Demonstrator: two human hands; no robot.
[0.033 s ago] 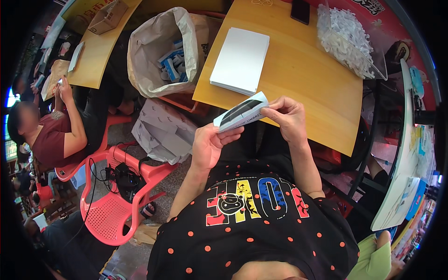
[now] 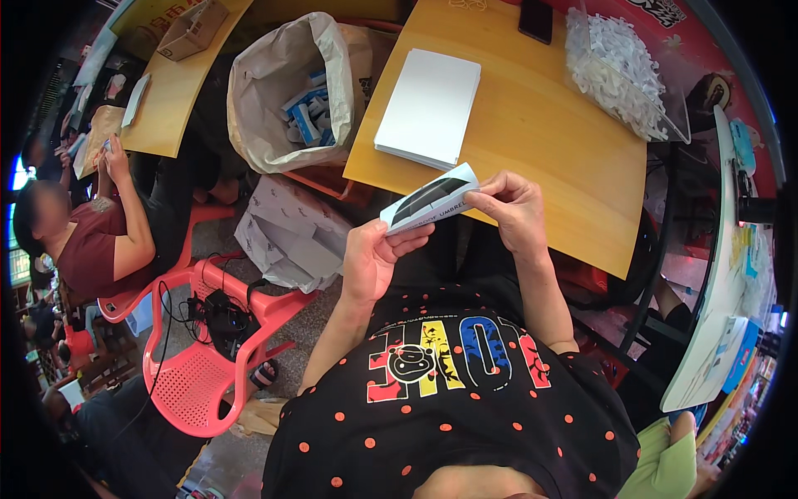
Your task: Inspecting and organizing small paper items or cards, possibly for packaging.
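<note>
A folded or rolled printed paper (image 2: 430, 200), white with a dark picture and a line of lettering, is held between my two hands just off the front edge of the yellow wooden table. My left hand (image 2: 371, 256) grips its left end, thumb on top and fingers curled beneath. The thumb and fingertips of my right hand (image 2: 515, 209) pinch its right end. On the table behind the paper lies a stack of white sheets (image 2: 428, 106).
Left of the table (image 2: 532, 158) stands an open sack (image 2: 287, 50) with blue and white pieces inside. A clear bin of white pieces (image 2: 619, 71) and a phone (image 2: 535, 20) are at the back. A pink chair (image 2: 195, 382) holds black cables; another person (image 2: 100, 241) sits at the left.
The printed paper has turned very slightly, so a bit more of its lettering shows. My hands stay in nearly the same place.
</note>
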